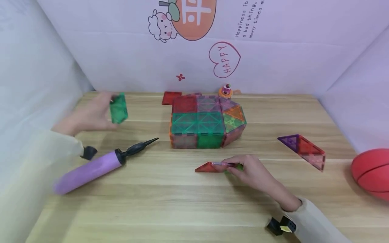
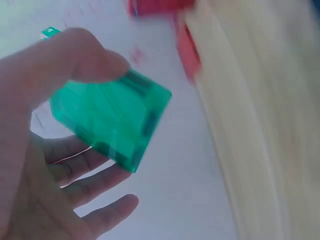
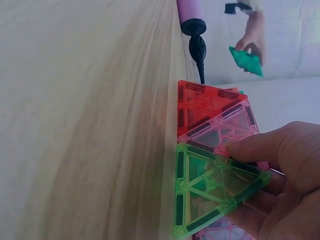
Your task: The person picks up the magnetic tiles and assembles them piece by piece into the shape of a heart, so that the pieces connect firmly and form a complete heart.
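Observation:
My left hand (image 1: 91, 113) is raised at the left, pinching a green translucent magnetic tile (image 2: 112, 112) between thumb and fingers; its little finger stretches away from the tile in the left wrist view. My right hand (image 1: 252, 170) pinches a joined strip of triangular tiles at front centre. That strip has a red triangle (image 3: 200, 107), a pink triangle (image 3: 217, 131) and a light green triangle (image 3: 212, 187), standing on edge close to the tabletop. Behind it sits a block built of coloured magnetic tiles (image 1: 197, 123), with a green and red top and an angled right end.
A purple hand pump (image 1: 91, 172) with a black nozzle lies at the left. On the right are a strip of purple, red and pink triangles (image 1: 305, 150) and a red ball (image 1: 372, 173). A red tile (image 1: 170, 98) and a small figurine (image 1: 226, 91) are near the back wall.

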### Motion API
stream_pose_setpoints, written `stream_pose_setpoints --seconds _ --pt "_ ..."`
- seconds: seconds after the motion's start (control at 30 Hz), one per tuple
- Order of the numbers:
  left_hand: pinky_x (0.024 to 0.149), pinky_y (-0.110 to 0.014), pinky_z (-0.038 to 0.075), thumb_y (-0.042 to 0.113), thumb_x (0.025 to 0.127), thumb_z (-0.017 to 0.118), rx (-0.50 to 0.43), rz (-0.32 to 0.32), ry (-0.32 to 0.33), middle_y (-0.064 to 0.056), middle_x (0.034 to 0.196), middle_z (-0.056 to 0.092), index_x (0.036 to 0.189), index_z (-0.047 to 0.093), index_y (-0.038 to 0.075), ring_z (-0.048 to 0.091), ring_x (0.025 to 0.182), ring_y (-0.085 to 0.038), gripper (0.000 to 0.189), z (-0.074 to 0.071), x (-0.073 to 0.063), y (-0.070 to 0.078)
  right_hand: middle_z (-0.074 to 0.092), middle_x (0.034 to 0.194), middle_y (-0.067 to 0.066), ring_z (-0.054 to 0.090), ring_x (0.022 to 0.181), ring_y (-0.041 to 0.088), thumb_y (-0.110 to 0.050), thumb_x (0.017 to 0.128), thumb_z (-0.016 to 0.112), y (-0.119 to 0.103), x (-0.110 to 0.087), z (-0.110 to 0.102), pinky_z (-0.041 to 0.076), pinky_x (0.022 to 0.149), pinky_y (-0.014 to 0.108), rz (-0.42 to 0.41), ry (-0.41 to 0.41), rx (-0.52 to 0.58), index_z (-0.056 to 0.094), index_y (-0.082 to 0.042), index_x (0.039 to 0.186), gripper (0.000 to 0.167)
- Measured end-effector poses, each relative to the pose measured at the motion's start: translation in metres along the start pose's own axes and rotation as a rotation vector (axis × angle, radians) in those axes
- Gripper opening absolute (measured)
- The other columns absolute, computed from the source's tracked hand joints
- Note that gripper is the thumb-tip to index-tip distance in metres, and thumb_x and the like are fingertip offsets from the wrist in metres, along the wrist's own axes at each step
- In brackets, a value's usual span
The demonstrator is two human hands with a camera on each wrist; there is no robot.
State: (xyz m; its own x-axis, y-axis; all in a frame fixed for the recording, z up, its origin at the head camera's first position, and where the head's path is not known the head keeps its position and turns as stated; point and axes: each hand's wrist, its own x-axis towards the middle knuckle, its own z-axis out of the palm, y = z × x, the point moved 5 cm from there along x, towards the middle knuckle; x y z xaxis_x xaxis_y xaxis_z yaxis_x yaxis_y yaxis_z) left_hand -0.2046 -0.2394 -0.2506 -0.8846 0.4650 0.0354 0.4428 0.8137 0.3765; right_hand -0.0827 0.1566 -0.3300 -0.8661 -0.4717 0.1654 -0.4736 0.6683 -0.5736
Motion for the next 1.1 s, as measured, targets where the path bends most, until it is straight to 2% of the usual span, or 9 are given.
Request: stream_pose_setpoints --seconds 0.1,0.23,0.37,0.47,0.57,0.67,0.8,0.97,1.1 --pt "0.093 -0.053 0.045 0.004 0.063 0.080 -0.068 0.113 0.010 -0.024 0.117 0.049 0.133 0.033 -0.014 0.052 0.105 -0.037 0.087 0.022 -0.016 0.037 0.075 0.093 0.002 0.061 0.077 0.004 0.002 0.079 0.072 -0.001 0.002 0.001 0.048 0.064 0.021 -0.004 0.004 -0.008 0.076 -0.010 0.099 0.023" --pt "0.094 -0.047 0.046 0.007 0.066 0.078 -0.141 0.216 -0.017 -0.018 0.118 0.051 0.132 0.036 -0.008 0.054 0.109 -0.032 0.080 0.059 -0.028 0.081 0.075 0.093 0.002 0.064 0.081 0.007 0.002 0.080 0.072 -0.002 0.007 0.001 0.051 0.067 0.024 -0.003 0.017 -0.027 0.076 -0.010 0.098 0.022" --pt "0.098 -0.043 0.045 0.014 0.068 0.079 -0.193 0.221 -0.120 -0.013 0.126 0.049 0.136 0.034 -0.002 0.052 0.114 -0.026 0.083 0.101 -0.031 0.114 0.074 0.091 0.002 0.062 0.077 0.006 0.001 0.080 0.072 -0.003 0.011 0.002 0.051 0.067 0.024 0.003 0.022 -0.034 0.076 -0.009 0.098 0.021" --pt "0.100 -0.041 0.044 0.018 0.069 0.079 -0.212 0.207 -0.201 -0.011 0.130 0.047 0.141 0.030 -0.002 0.050 0.115 -0.022 0.089 0.131 -0.031 0.131 0.074 0.091 0.002 0.062 0.078 0.008 0.000 0.081 0.072 -0.004 0.015 0.005 0.053 0.068 0.027 0.010 0.014 -0.039 0.076 -0.009 0.099 0.021" --pt "0.103 -0.041 0.043 0.019 0.070 0.078 -0.242 0.189 -0.245 -0.011 0.134 0.045 0.143 0.029 0.000 0.049 0.118 -0.021 0.090 0.152 -0.030 0.142 0.074 0.093 0.003 0.066 0.084 0.012 -0.001 0.081 0.072 -0.005 0.017 0.007 0.055 0.072 0.033 0.008 0.008 -0.052 0.076 -0.010 0.101 0.023" --pt "0.103 -0.040 0.043 0.020 0.071 0.078 -0.248 0.175 -0.246 -0.011 0.137 0.044 0.144 0.029 0.002 0.048 0.119 -0.022 0.089 0.162 -0.029 0.148 0.074 0.095 0.003 0.068 0.089 0.017 0.000 0.081 0.072 -0.006 0.021 0.009 0.055 0.075 0.037 -0.002 0.005 -0.057 0.075 -0.010 0.102 0.024" --pt "0.104 -0.039 0.042 0.022 0.074 0.077 -0.244 0.178 -0.235 -0.010 0.141 0.043 0.146 0.029 0.005 0.047 0.123 -0.021 0.088 0.166 -0.026 0.151 0.074 0.095 0.004 0.068 0.089 0.018 0.002 0.080 0.072 -0.008 0.026 0.012 0.055 0.074 0.036 -0.023 0.009 -0.041 0.076 -0.010 0.102 0.025" --pt "0.104 -0.037 0.041 0.021 0.074 0.077 -0.262 0.187 -0.228 -0.007 0.140 0.044 0.147 0.028 0.008 0.046 0.123 -0.019 0.089 0.168 -0.024 0.153 0.074 0.096 0.006 0.064 0.080 0.012 0.003 0.079 0.072 -0.011 0.027 0.013 0.048 0.063 0.025 -0.026 0.002 -0.033 0.075 -0.008 0.102 0.025" --pt "0.106 -0.039 0.040 0.030 0.076 0.078 -0.270 0.155 -0.226 -0.008 0.143 0.042 0.147 0.029 0.010 0.044 0.127 -0.021 0.089 0.170 -0.026 0.152 0.074 0.096 0.005 0.068 0.088 0.017 0.004 0.079 0.072 -0.012 0.028 0.016 0.054 0.069 0.031 -0.040 0.011 -0.028 0.075 -0.008 0.101 0.025"
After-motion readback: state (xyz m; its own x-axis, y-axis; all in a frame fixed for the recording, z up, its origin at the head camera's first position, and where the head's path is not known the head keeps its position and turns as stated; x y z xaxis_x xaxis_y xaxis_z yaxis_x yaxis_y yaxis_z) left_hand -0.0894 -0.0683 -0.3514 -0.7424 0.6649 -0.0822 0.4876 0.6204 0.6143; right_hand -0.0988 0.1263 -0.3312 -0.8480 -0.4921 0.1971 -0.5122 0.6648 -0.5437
